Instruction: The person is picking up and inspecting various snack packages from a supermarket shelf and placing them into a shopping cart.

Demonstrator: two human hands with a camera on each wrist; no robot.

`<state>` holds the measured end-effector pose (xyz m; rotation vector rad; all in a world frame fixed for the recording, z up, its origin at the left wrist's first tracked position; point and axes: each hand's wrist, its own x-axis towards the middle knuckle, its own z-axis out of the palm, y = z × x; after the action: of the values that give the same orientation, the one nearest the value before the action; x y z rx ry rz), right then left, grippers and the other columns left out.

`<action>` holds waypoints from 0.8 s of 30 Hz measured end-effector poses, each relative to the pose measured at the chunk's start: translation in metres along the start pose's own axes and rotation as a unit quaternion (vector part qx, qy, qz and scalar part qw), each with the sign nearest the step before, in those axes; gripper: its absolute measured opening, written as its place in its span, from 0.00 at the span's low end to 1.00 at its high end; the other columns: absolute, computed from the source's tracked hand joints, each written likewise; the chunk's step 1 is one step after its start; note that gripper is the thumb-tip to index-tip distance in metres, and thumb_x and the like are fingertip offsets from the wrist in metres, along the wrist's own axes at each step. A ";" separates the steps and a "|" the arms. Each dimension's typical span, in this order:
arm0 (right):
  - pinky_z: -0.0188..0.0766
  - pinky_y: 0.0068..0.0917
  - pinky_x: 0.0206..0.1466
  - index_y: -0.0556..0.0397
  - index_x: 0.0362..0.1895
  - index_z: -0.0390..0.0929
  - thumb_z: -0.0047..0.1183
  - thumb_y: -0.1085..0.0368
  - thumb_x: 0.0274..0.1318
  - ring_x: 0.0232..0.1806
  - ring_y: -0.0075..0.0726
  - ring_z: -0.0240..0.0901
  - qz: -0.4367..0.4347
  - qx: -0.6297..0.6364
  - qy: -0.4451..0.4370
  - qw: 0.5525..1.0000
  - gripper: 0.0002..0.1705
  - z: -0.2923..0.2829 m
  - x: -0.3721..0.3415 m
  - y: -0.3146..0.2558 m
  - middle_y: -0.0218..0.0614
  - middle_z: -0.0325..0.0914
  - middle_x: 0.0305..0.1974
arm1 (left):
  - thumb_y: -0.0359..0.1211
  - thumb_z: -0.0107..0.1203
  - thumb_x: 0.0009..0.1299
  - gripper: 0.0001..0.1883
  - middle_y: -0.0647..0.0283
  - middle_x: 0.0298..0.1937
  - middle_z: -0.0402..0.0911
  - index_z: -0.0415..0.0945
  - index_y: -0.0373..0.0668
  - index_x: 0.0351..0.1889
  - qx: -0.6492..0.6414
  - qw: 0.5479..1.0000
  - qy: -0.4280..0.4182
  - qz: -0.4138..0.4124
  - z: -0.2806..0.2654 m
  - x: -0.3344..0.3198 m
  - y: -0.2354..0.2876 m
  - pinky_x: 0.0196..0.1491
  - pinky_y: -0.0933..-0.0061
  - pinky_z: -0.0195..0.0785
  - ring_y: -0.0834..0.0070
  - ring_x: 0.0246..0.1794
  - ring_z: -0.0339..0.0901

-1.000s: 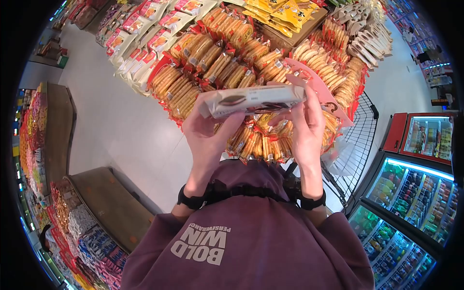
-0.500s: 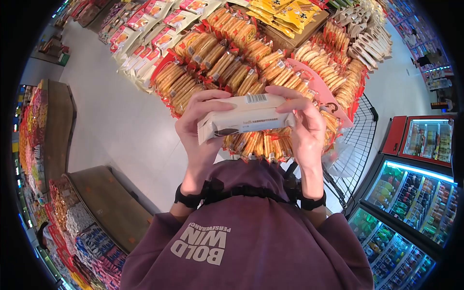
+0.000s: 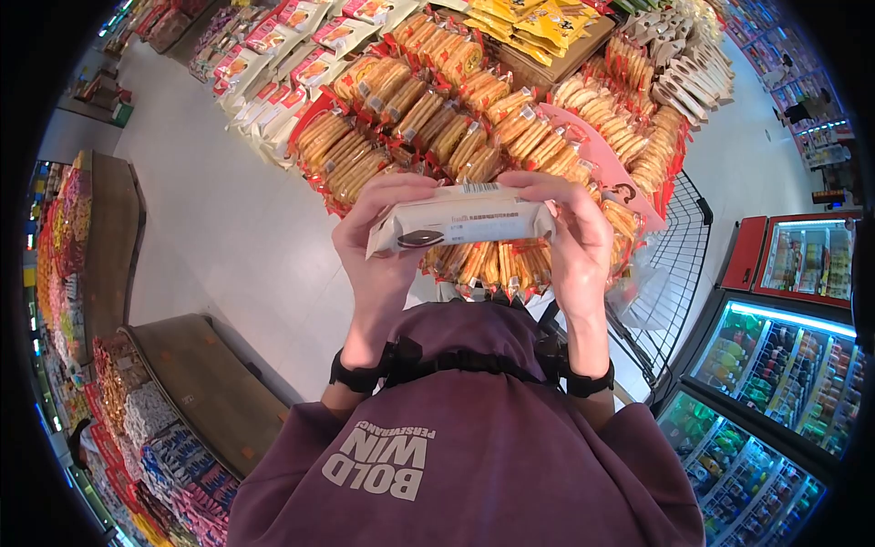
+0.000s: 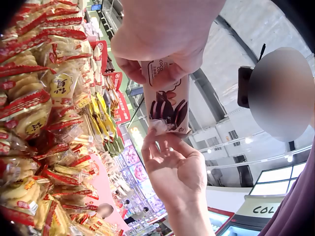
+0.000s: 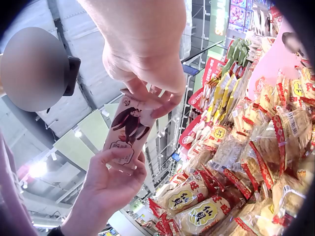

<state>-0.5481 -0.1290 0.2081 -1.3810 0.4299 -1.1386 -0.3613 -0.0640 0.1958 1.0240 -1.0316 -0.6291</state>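
Both hands hold a pale packet of cookies level in front of the chest, one hand at each end. My left hand grips its left end, with fingers over the top edge. At the other end my right hand holds the packet, its fingers also laid along the top. A side with small print and a dark sandwich cookie faces the head camera; a barcode shows along the upper edge. From below, the left wrist view shows the packet's front with pictured dark cookies, the thumb pressed across it.
Close behind the packet rises a display heaped with bagged crackers, with yellow bags on top. A wire cart stands at the right, near lit drink fridges. Low wooden shelving lines the left.
The packet has rolled in the hands: first a narrow side showed, then the barcode face, and now the printed side faces up more. Fingers of both hands have shifted onto its top edge.
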 end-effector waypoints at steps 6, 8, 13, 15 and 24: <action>0.69 0.22 0.51 0.60 0.56 0.71 0.42 0.79 0.64 0.50 0.23 0.73 0.042 -0.001 0.108 0.993 0.17 0.008 -0.014 -0.002 0.37 0.77 0.49 | 0.23 0.64 0.62 0.19 0.56 0.48 0.82 0.78 0.33 0.52 -0.076 0.991 0.033 -0.102 0.004 -0.014 0.009 0.55 0.69 0.71 0.73 0.49 0.79; 0.67 0.19 0.48 0.59 0.58 0.69 0.44 0.77 0.66 0.47 0.19 0.71 0.071 -0.002 0.134 0.988 0.17 0.011 -0.016 -0.002 0.33 0.77 0.47 | 0.27 0.64 0.66 0.20 0.57 0.48 0.83 0.76 0.33 0.56 -0.058 0.988 0.042 -0.137 0.008 -0.015 0.019 0.54 0.71 0.72 0.75 0.48 0.79; 0.67 0.18 0.45 0.56 0.61 0.67 0.50 0.75 0.63 0.45 0.17 0.71 0.096 -0.011 0.155 0.983 0.22 0.012 -0.025 0.001 0.29 0.76 0.47 | 0.30 0.58 0.70 0.21 0.54 0.56 0.79 0.72 0.28 0.59 -0.020 0.986 0.041 -0.160 0.006 -0.022 0.023 0.56 0.71 0.71 0.75 0.51 0.79; 0.69 0.21 0.47 0.54 0.63 0.67 0.58 0.75 0.58 0.48 0.20 0.71 0.067 -0.004 0.154 0.986 0.28 0.014 -0.028 0.003 0.32 0.76 0.52 | 0.31 0.58 0.71 0.21 0.55 0.55 0.79 0.72 0.28 0.58 -0.018 0.986 0.047 -0.162 0.005 -0.025 0.024 0.56 0.72 0.71 0.76 0.50 0.79; 0.69 0.40 0.62 0.51 0.49 0.81 0.70 0.76 0.26 0.64 0.45 0.69 -0.060 -0.332 -0.001 0.941 0.35 0.018 -0.033 -0.019 0.42 0.70 0.63 | 0.40 0.51 0.73 0.25 0.56 0.49 0.81 0.71 0.28 0.59 -0.072 0.970 0.026 -0.229 -0.002 -0.035 0.027 0.47 0.75 0.72 0.76 0.44 0.81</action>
<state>-0.5551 -0.0887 0.2172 -2.0141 0.7848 -1.1379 -0.3744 -0.0230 0.2062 1.1518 -0.6915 -1.0321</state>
